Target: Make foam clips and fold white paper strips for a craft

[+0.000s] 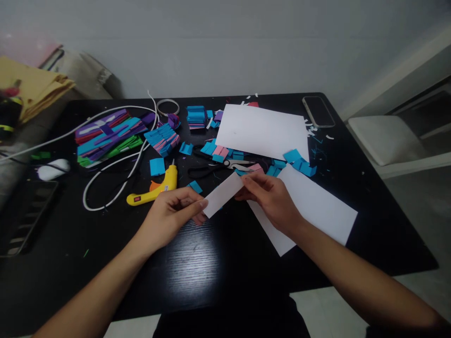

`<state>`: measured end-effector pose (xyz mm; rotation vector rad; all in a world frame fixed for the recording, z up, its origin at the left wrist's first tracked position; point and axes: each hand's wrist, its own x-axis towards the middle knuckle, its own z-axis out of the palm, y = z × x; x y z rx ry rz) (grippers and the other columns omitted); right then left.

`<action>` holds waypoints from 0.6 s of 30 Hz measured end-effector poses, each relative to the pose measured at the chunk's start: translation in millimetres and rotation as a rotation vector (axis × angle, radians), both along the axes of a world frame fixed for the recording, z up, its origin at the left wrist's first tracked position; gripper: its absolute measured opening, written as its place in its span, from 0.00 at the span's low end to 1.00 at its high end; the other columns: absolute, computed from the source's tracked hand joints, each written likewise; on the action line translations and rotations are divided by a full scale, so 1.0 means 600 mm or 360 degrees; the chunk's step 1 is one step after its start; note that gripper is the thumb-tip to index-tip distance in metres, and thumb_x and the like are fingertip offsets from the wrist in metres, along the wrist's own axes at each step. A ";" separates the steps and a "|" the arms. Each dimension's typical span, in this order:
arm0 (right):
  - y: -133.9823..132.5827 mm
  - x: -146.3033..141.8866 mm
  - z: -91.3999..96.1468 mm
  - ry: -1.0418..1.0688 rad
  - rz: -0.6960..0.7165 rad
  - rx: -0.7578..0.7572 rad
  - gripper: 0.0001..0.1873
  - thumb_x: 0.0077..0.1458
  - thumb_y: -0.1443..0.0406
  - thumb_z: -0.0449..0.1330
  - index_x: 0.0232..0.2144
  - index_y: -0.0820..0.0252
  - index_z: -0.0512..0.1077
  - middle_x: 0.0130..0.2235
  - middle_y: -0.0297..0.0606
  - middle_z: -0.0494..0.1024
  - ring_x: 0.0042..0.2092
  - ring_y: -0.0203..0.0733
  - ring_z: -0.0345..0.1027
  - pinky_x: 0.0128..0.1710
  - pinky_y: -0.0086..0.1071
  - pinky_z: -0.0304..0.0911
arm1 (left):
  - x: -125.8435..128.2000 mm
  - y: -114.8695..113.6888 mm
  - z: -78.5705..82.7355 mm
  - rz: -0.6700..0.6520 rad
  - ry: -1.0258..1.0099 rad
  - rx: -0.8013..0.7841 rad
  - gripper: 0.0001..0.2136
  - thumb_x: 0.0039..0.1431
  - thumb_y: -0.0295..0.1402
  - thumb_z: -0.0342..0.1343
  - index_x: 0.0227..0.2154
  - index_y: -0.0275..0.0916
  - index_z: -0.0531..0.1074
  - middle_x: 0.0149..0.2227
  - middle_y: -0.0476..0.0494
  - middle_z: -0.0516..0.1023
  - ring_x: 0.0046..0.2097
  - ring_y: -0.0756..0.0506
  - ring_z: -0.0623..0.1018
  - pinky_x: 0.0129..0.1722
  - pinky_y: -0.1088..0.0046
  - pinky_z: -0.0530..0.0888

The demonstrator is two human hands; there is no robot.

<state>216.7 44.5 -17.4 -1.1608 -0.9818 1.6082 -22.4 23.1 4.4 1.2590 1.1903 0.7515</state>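
A narrow strip of white paper (224,195) is stretched between my two hands above the black table. My left hand (176,211) pinches its lower left end between thumb and fingers. At the upper right end, my right hand (269,199) grips it, with the fingertips partly hidden. Under my right hand and forearm lies a white paper sheet (322,206). Just beyond the strip are black-handled scissors (230,164) among small blue and pink paper pieces (220,152). A yellow glue gun (165,186) lies beside my left hand.
Another white sheet (264,131) lies farther back. Bundles of coloured paper strips (109,136) and a looped white cable (86,188) are at the left. A stack of folded blue paper (196,116) stands at the back, a phone (318,111) in the far right corner. White scraps lie nearby.
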 end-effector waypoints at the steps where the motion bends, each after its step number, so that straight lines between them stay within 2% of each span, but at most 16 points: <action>1: -0.001 0.000 -0.001 0.0025 0.0009 -0.0017 0.14 0.54 0.55 0.73 0.34 0.58 0.83 0.33 0.36 0.84 0.35 0.39 0.81 0.40 0.34 0.80 | 0.000 0.000 -0.001 0.0016 -0.0007 -0.0009 0.10 0.61 0.37 0.65 0.28 0.37 0.79 0.24 0.47 0.82 0.26 0.50 0.81 0.29 0.77 0.78; 4: -0.002 0.000 -0.002 0.0068 0.0013 -0.0040 0.12 0.52 0.57 0.75 0.33 0.57 0.82 0.33 0.35 0.84 0.35 0.39 0.81 0.40 0.34 0.80 | -0.001 -0.001 -0.005 -0.0020 -0.0013 -0.0060 0.10 0.61 0.38 0.65 0.29 0.36 0.79 0.25 0.46 0.82 0.27 0.49 0.81 0.30 0.76 0.78; 8: -0.004 0.000 0.004 0.0059 0.0082 -0.0043 0.10 0.52 0.58 0.75 0.32 0.58 0.83 0.33 0.34 0.84 0.35 0.38 0.80 0.40 0.33 0.79 | -0.004 -0.003 -0.004 -0.0341 0.0022 -0.0175 0.11 0.62 0.39 0.63 0.30 0.36 0.79 0.26 0.46 0.82 0.29 0.49 0.81 0.32 0.76 0.77; 10: -0.007 -0.002 0.009 -0.0002 0.0195 -0.0035 0.11 0.51 0.57 0.75 0.31 0.59 0.83 0.32 0.35 0.84 0.34 0.39 0.80 0.38 0.33 0.78 | -0.002 -0.006 -0.002 -0.0400 0.0079 -0.0146 0.11 0.63 0.40 0.62 0.31 0.37 0.79 0.27 0.48 0.80 0.29 0.50 0.78 0.30 0.77 0.74; 15: -0.024 -0.012 0.018 -0.0192 0.0545 0.0031 0.12 0.53 0.56 0.73 0.32 0.60 0.83 0.29 0.36 0.82 0.32 0.38 0.77 0.35 0.32 0.72 | 0.015 -0.014 -0.004 -0.0108 0.0036 0.0010 0.09 0.63 0.39 0.61 0.36 0.38 0.79 0.26 0.50 0.78 0.29 0.50 0.76 0.30 0.77 0.72; 18: -0.034 -0.017 0.015 -0.0296 0.0641 0.0053 0.12 0.55 0.56 0.72 0.31 0.59 0.82 0.28 0.35 0.81 0.31 0.38 0.74 0.33 0.32 0.68 | 0.020 -0.016 -0.008 -0.0087 0.0013 0.0041 0.09 0.63 0.38 0.62 0.33 0.38 0.78 0.26 0.49 0.78 0.28 0.50 0.76 0.29 0.77 0.72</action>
